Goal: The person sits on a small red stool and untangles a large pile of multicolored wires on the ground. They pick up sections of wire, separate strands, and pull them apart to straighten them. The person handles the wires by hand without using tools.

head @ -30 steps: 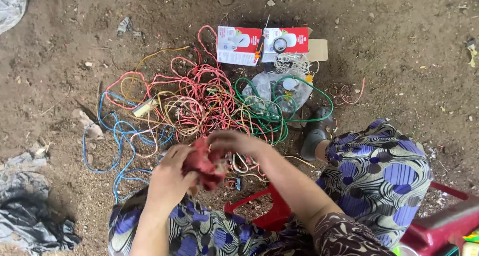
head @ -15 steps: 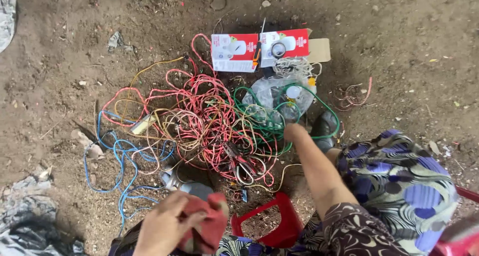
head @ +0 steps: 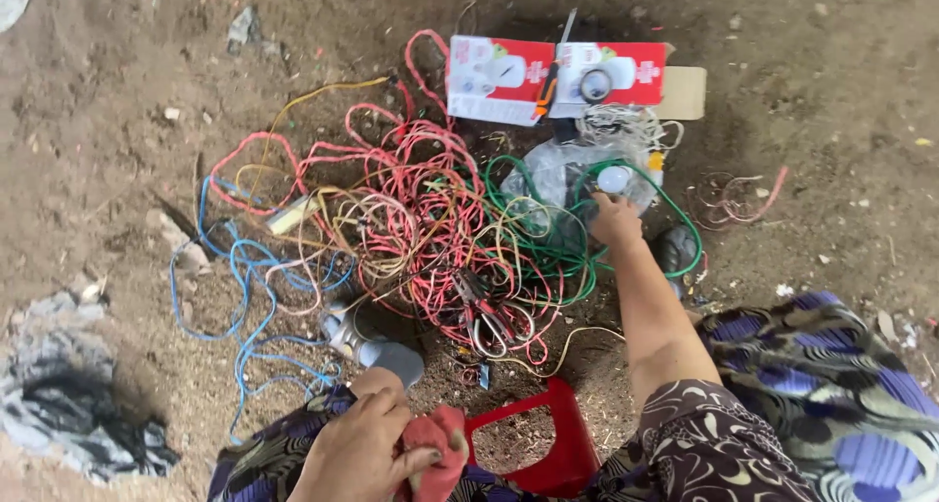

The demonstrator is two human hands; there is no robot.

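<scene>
My left hand (head: 360, 451) is low in the picture, closed around a red cloth (head: 437, 450) over my lap. My right hand (head: 614, 218) reaches out over the ground to a clear plastic bag (head: 548, 174) and touches it just below a small white bulb (head: 614, 179). Whether its fingers grip anything cannot be told. Green wire (head: 548, 253) loops around the bag and under my right forearm. A large tangle of red wire (head: 430, 218) lies to the left of that hand.
Blue wire (head: 240, 297) trails at the left. Two red-and-white boxes (head: 548, 77) lie at the back with a utility knife and a tape roll on them. A red plastic stool (head: 548, 448) stands between my knees. Pliers (head: 484, 311) lie in the tangle. Dark cloth (head: 68, 414) sits far left.
My right hand let go of the red cloth and stretched forward to the plastic bag by the white bulb. My left hand pulled the cloth down toward my lap.
</scene>
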